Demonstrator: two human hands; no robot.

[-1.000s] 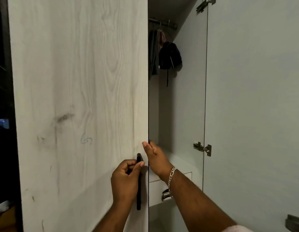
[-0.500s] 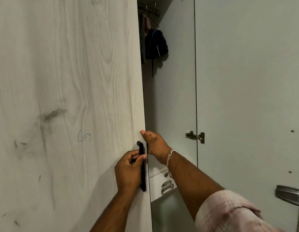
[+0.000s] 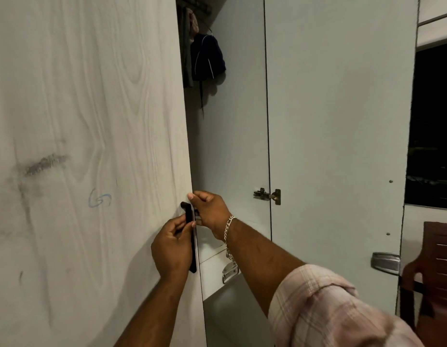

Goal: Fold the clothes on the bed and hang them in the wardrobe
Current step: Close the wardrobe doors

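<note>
Door (image 3: pixel 92 121) swings nearer, gap narrowing: left hand (image 3: pixel 171 246) grips the black handle (image 3: pixel 191 236), right hand (image 3: pixel 211 212) now curls round the door's edge, and hung clothes (image 3: pixel 207 58) sit inside the wardrobe; looks like closing up.

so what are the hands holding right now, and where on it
The left hand grips the black handle on the wardrobe door, near its upper part. The right hand holds the door's free edge just above.
</note>
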